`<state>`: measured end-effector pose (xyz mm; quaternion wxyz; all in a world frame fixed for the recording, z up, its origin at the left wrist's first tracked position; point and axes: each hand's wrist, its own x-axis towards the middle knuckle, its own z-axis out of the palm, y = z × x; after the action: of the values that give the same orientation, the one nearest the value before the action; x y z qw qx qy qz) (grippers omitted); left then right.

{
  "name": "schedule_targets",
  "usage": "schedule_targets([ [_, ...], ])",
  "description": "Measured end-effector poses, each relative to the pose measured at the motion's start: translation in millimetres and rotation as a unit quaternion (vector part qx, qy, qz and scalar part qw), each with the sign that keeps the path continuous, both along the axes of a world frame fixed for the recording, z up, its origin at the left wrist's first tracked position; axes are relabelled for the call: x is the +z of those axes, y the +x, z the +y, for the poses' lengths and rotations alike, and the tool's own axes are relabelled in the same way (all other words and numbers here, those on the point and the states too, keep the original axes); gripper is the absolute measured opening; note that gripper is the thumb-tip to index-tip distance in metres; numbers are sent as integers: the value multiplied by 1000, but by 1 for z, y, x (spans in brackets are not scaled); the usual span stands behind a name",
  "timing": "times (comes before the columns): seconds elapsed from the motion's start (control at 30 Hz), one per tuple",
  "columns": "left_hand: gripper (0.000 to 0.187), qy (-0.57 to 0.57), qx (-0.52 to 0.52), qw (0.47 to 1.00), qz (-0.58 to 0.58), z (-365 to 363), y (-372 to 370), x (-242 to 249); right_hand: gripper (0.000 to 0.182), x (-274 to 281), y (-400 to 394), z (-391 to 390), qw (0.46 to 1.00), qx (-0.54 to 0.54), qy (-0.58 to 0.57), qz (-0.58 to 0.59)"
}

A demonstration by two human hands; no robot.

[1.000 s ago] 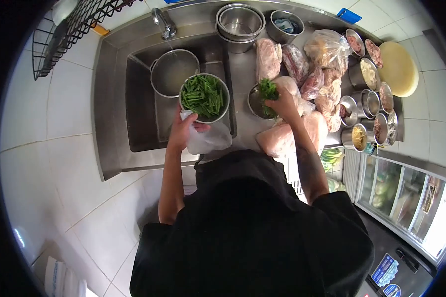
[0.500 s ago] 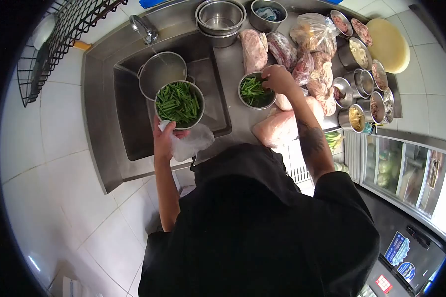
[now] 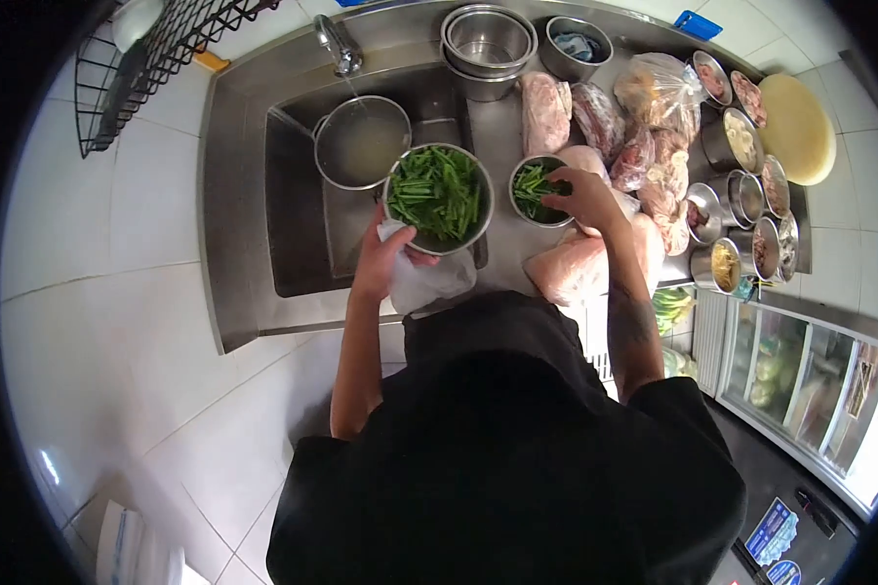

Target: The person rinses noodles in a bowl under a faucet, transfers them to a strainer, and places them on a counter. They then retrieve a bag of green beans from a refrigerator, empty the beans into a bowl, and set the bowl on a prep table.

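Observation:
My left hand (image 3: 385, 255) is closed on the lower side of a round metal bowl (image 3: 451, 250) heaped with cut green stalks (image 3: 437, 195). A cloudy plastic bag (image 3: 429, 281) hangs from the same hand, below the bowl. The bowl is held over the sink's right side. On the counter to its right stands a smaller metal bowl (image 3: 544, 223) with more cut green stalks (image 3: 530, 185). My right hand (image 3: 592, 202) reaches into it from the right, fingers curled on the greens; the fingertips are partly hidden.
Water runs from the faucet (image 3: 344, 60) into a pot (image 3: 361, 146) in the sink (image 3: 298, 263). Stacked metal bowls (image 3: 488, 86) stand behind. Bagged meat (image 3: 654, 93), a large pale meat piece (image 3: 568, 271) and several small containers (image 3: 727, 141) crowd the right counter.
The view has shifted, so the counter appears farther right. My left hand has brought the large bowl rightward, nearer the smaller bowl. My right hand stays at the smaller bowl's greens.

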<state>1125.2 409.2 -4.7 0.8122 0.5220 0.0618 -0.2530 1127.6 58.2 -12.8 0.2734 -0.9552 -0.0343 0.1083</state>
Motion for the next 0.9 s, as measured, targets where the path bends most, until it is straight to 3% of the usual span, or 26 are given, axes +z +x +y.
schedule_targets([
  [0.07, 63, -28, -44, 998, -22, -7, 2, 9, 41, 23, -7, 20, 966, -135, 221, 22],
  [0.13, 65, -47, -48, 997, -25, -20, 4, 15, 52, 43, -21, 46, 880, -192, 420, 109],
  [0.2, 65, -68, -88, 993, -24, -35, 10, 26, 52, 51, -30, 66, 862, -195, 450, 128],
  [0.23, 65, -66, -98, 993, -25, -44, 12, 32, 42, 58, -33, 73, 854, -193, 470, 114],
  [0.33, 58, -28, -133, 989, -65, -68, 17, 64, 38, 22, -39, 52, 808, -218, 546, 37],
  [0.37, 56, 14, -147, 987, -72, -74, 17, 87, 34, 66, -50, 50, 835, -287, 467, 45],
  [0.43, 60, 114, -164, 969, -147, -89, 27, 108, 33, 78, -80, 27, 903, -339, 249, -84],
  [0.47, 60, 115, -185, 964, -151, -90, 39, 110, 31, 73, -86, 8, 883, -380, 255, -108],
  [0.53, 68, -228, -267, 931, -102, -90, 70, 113, 29, 86, -115, -19, 803, -442, 389, -94],
  [0.6, 75, -444, -364, 817, -51, -106, 98, 112, 28, 49, -147, -52, 803, -432, 378, -157],
  [0.63, 77, -501, -397, 768, -28, -120, 109, 112, 28, 36, -164, -57, 807, -474, 313, -161],
  [0.67, 78, -534, -431, 728, 0, -135, 113, 118, 28, 48, -176, -51, 796, -490, 310, -172],
  [0.73, 76, -527, -478, 702, 32, -168, 114, 125, 28, 77, -204, -33, 803, -526, 276, -60],
  [0.77, 76, -526, -498, 688, 44, -188, 114, 124, 30, 86, -215, -24, 803, -522, 280, -68],
  [0.8, 75, -516, -522, 677, 41, -208, 112, 118, 30, 63, -228, -28, 766, -525, 368, -48],
  [0.83, 74, -507, -546, 666, 40, -227, 107, 113, 31, 78, -236, -18, 766, -529, 363, -43],
  [0.9, 65, -473, -540, 696, 26, -269, 89, 96, 31, 82, -259, 1, 791, -531, 295, -77],
])
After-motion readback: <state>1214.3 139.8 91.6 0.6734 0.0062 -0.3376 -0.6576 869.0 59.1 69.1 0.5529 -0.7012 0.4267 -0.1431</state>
